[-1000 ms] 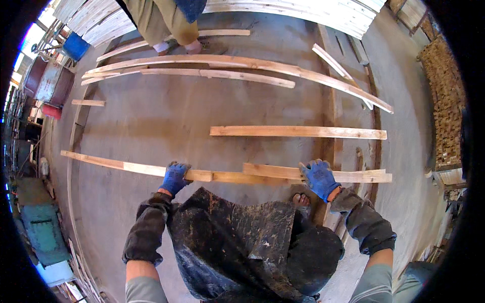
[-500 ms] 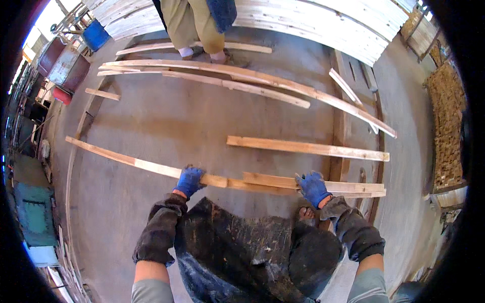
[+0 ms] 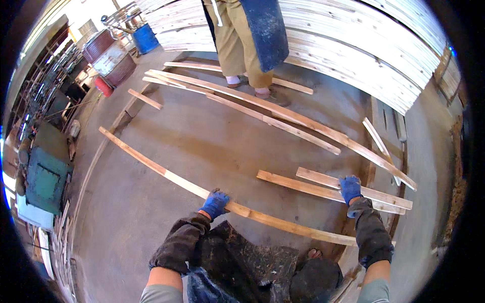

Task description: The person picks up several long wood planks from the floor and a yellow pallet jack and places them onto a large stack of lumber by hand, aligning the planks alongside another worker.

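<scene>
My left hand [image 3: 215, 203], in a blue glove, grips a long pale wooden plank [image 3: 151, 164] near its middle. The plank runs slanted across the concrete floor, from far left to just before my feet. My right hand [image 3: 349, 188], also in a blue glove, is closed over a short plank [image 3: 303, 185]. A second short plank [image 3: 323, 178] lies right beside it. A dark, dirty apron [image 3: 242, 262] covers my front, and dark sleeves cover both forearms.
Another person in khaki trousers and a blue apron [image 3: 265, 30] stands ahead among long floor planks [image 3: 262, 108]. A wall of stacked boards [image 3: 364, 50] is behind. A blue barrel [image 3: 146, 38], drums [image 3: 108, 60] and a green machine [image 3: 45, 177] line the left.
The long plank has swung more slanted, with its right end nearer my feet. My right hand has shifted right onto the short planks. The view has tipped up toward the other person.
</scene>
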{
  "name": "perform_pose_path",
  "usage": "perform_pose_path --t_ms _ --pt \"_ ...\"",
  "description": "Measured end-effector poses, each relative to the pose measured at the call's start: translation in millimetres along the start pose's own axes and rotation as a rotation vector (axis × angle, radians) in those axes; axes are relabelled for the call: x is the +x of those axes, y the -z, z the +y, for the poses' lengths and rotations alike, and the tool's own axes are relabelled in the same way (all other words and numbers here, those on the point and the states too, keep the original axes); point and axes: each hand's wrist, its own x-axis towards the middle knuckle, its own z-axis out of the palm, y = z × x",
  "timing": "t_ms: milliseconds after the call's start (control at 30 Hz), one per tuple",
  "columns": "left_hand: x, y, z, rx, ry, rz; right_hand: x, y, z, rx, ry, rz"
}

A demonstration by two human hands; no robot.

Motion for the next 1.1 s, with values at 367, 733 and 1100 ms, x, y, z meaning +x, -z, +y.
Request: perform_pose_path --t_ms 367,733,1100 --pt "-1 2 13 0.022 0.05 0.082 28 -64 33 0.085 0.039 -0.005" --pt "-5 -4 11 -0.013 0.085 0.029 57 -6 52 0.18 -0.033 0.242" --pt "-5 8 19 0.051 0.107 0.015 132 -45 115 -0.042 -0.208 0.076"
